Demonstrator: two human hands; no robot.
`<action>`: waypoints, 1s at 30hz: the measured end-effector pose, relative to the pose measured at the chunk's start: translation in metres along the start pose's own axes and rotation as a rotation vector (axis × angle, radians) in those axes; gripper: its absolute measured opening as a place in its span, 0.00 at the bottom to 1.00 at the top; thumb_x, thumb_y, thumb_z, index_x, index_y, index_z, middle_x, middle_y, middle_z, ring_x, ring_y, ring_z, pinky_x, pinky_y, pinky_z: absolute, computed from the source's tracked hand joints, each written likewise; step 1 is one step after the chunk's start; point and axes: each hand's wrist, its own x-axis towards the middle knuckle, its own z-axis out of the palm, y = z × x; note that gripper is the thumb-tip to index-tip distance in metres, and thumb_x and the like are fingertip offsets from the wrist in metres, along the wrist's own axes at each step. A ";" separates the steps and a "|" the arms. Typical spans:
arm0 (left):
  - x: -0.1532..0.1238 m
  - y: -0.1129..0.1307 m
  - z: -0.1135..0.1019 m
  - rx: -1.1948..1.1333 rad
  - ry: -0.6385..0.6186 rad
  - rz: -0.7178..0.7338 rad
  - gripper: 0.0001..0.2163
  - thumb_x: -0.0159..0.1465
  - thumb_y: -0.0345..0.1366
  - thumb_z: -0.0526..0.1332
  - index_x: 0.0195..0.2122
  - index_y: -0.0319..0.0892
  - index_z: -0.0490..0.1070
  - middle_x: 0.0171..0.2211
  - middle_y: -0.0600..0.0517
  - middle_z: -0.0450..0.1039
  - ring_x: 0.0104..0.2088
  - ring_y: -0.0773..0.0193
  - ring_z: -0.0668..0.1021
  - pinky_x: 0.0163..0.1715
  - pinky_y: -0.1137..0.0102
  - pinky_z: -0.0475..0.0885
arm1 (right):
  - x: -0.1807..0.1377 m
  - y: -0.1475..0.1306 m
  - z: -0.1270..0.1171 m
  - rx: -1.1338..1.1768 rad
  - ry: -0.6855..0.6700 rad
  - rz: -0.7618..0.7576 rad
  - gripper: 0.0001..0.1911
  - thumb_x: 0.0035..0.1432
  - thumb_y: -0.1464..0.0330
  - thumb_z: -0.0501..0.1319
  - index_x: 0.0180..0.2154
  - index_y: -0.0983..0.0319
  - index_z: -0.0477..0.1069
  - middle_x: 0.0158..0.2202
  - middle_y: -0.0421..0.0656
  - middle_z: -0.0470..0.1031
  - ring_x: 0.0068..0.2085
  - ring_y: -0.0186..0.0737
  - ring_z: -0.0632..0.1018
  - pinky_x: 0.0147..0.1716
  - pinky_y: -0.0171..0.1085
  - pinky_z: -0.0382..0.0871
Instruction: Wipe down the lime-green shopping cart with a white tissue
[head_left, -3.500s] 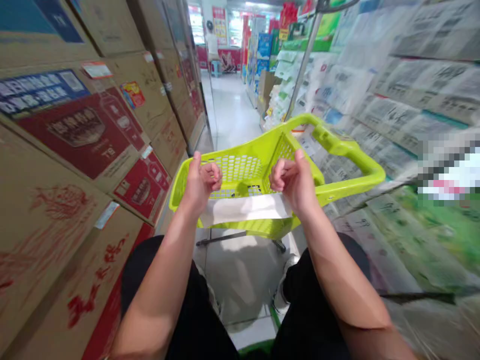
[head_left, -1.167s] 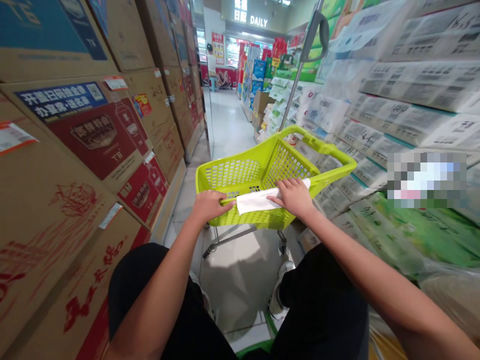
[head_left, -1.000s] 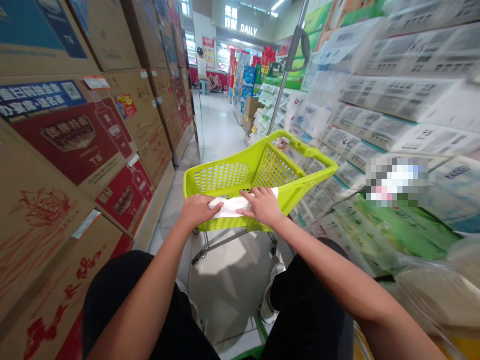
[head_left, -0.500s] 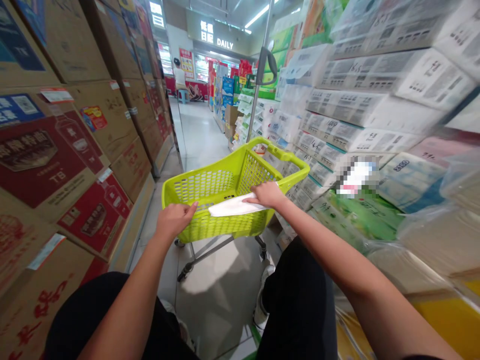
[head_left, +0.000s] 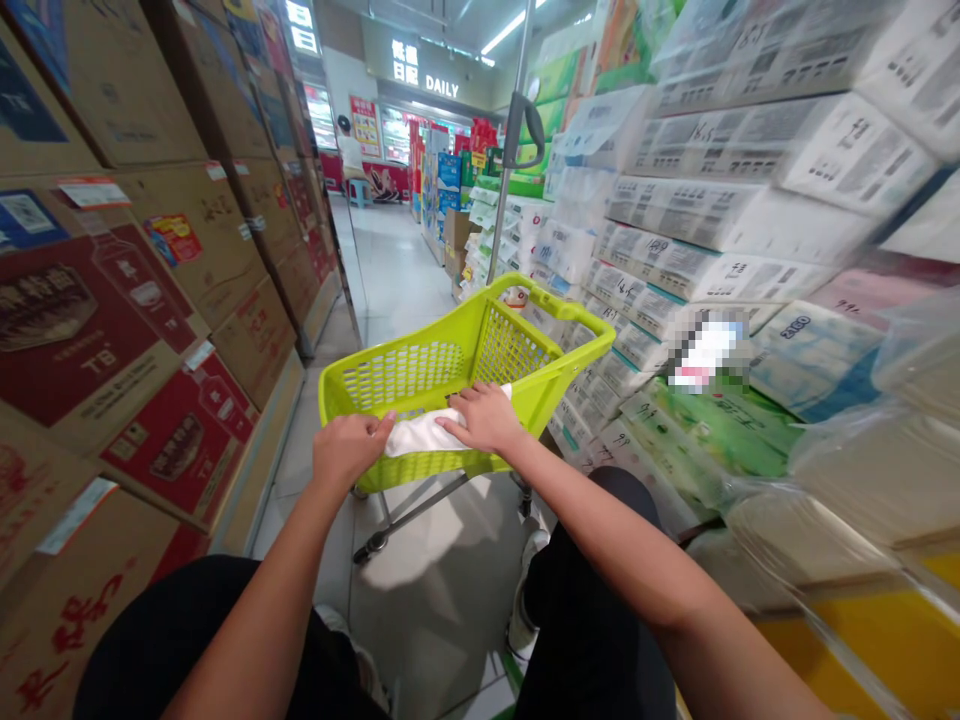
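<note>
A lime-green shopping cart (head_left: 540, 385) with perforated basket walls stands in front of my knees. At the near left of its rim, my left hand (head_left: 351, 445) is closed around the edge, thumb on top. My right hand (head_left: 484, 415) lies over the middle of the same near side, its fingers bent over a white cloth (head_left: 424, 434). The cloth is draped along the rim between my two hands, and its left end reaches my left thumb. Part of it is covered by my right hand. The basket floor is partly hidden behind my hands.
Stacked cardboard cartons (head_left: 172, 440) line the left side. Piles of wrapped tissue packs (head_left: 675, 220) rise close on the right. A metal pole with a dark handle (head_left: 514, 150) stands behind the cart. Farther off, a person (head_left: 349, 150) sits on a blue stool (head_left: 358, 190).
My right hand has slid left along the near rim, taking the cloth with it. The cloth is now bunched closer to my left hand, which keeps its place on the rim.
</note>
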 end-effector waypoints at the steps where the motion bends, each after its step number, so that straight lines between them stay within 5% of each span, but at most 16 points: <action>1: 0.001 -0.003 -0.003 -0.017 -0.021 0.020 0.32 0.71 0.61 0.44 0.28 0.46 0.78 0.34 0.42 0.82 0.41 0.47 0.82 0.32 0.64 0.61 | -0.002 0.008 -0.001 -0.019 -0.001 0.017 0.35 0.76 0.44 0.43 0.47 0.60 0.79 0.46 0.49 0.82 0.52 0.51 0.76 0.51 0.46 0.60; 9: 0.001 -0.011 0.002 0.007 0.023 0.092 0.26 0.67 0.62 0.49 0.23 0.47 0.66 0.30 0.45 0.78 0.39 0.50 0.80 0.31 0.65 0.57 | -0.016 0.076 -0.021 -0.096 0.045 0.211 0.30 0.73 0.48 0.52 0.54 0.64 0.78 0.50 0.53 0.81 0.54 0.54 0.73 0.60 0.49 0.59; 13: 0.003 -0.011 0.008 0.019 0.062 0.142 0.26 0.68 0.61 0.48 0.24 0.46 0.67 0.29 0.45 0.78 0.38 0.50 0.80 0.31 0.65 0.55 | -0.002 0.066 -0.016 -0.101 0.108 0.085 0.25 0.71 0.52 0.56 0.48 0.61 0.83 0.62 0.53 0.76 0.66 0.57 0.68 0.69 0.53 0.49; 18: 0.006 -0.008 0.006 -0.026 0.057 0.140 0.25 0.67 0.58 0.48 0.24 0.46 0.68 0.28 0.46 0.78 0.36 0.52 0.79 0.30 0.65 0.52 | 0.017 0.025 0.003 -0.066 -0.033 0.190 0.30 0.74 0.53 0.50 0.40 0.64 0.84 0.40 0.53 0.84 0.46 0.51 0.79 0.53 0.50 0.60; 23: 0.005 -0.007 0.003 -0.051 0.082 0.094 0.26 0.69 0.57 0.48 0.24 0.46 0.74 0.31 0.44 0.81 0.36 0.51 0.79 0.29 0.65 0.50 | 0.017 -0.018 0.016 0.025 0.045 -0.013 0.28 0.75 0.49 0.51 0.45 0.62 0.80 0.44 0.49 0.83 0.46 0.49 0.78 0.50 0.47 0.58; 26: 0.005 -0.013 0.004 -0.059 0.090 0.103 0.27 0.69 0.56 0.48 0.25 0.46 0.75 0.31 0.44 0.81 0.36 0.51 0.80 0.30 0.65 0.50 | 0.015 -0.012 0.011 0.022 0.022 -0.118 0.28 0.76 0.48 0.49 0.48 0.60 0.79 0.45 0.49 0.82 0.49 0.49 0.76 0.49 0.46 0.57; 30: 0.006 -0.025 0.004 -0.077 0.094 0.162 0.23 0.67 0.56 0.53 0.25 0.45 0.73 0.29 0.46 0.80 0.36 0.53 0.80 0.30 0.66 0.51 | 0.009 0.034 -0.006 -0.051 -0.023 -0.154 0.30 0.77 0.48 0.48 0.44 0.60 0.80 0.45 0.50 0.82 0.49 0.49 0.75 0.47 0.45 0.55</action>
